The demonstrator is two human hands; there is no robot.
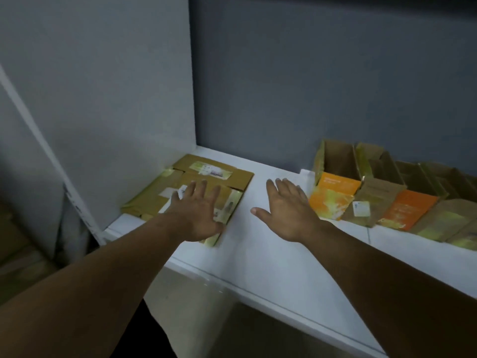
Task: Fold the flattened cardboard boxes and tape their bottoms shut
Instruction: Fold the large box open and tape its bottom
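- Under my left hand (197, 215), lower left of centre: the stack of flattened boxes (206, 182) is matt brown cardboard with glossy yellow-green tape along its edges.
- A paper label (210, 171) on top looks smooth.
- The shelf (258, 244) across the middle is smooth, white, faintly sheeny.
- At right, the folded boxes (382, 187) are matt cardboard with printed orange faces.
- The back wall (322, 86) above is matt grey.

A white surface (271, 254) runs along a grey back wall (335, 86). In its far left corner lies a low stack of flattened cardboard boxes (154, 195), brown with yellow-green edges. Well apart to the right, a row of opened boxes (387, 192), brown and orange, sits by the wall.
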